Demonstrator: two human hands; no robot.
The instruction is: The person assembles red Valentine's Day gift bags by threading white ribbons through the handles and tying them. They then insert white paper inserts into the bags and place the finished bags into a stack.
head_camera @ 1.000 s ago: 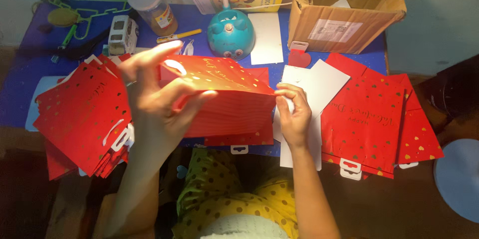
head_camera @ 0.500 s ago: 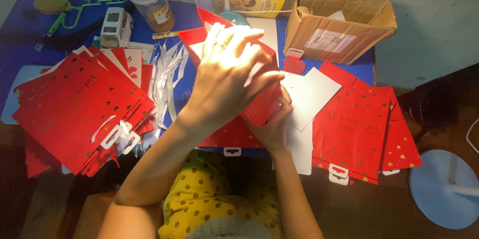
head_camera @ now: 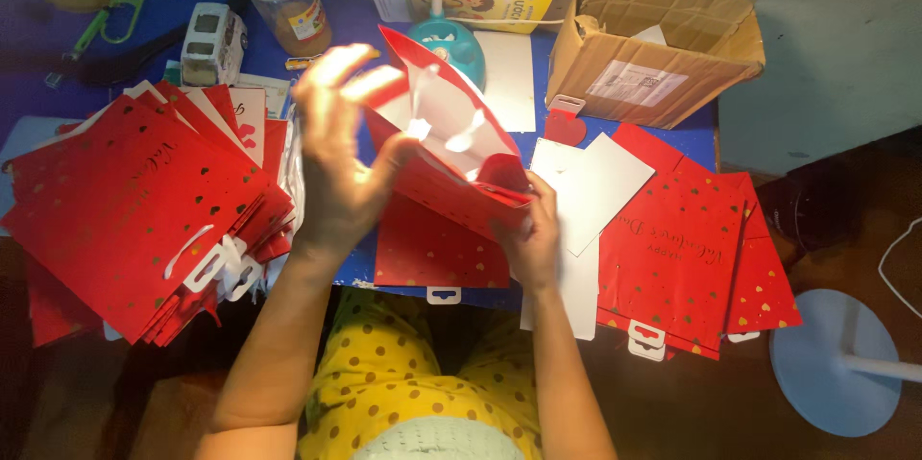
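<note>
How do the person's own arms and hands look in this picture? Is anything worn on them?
Both arms are bare up to the lower edge of the picture: no sleeves show. The left hand and the right hand have no gloves, and no watch, bracelet or ring can be seen, though the left hand's fingers are blurred. Below the arms lies yellow clothing with brown dots.

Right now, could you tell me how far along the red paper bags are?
Done, it seems: a big fanned pile of flat red bags with white handles lies at the left. In hand: the left hand and right hand hold one red bag open, white inside showing. Left: a smaller stack of red bags and white card sheets at the right.
</note>
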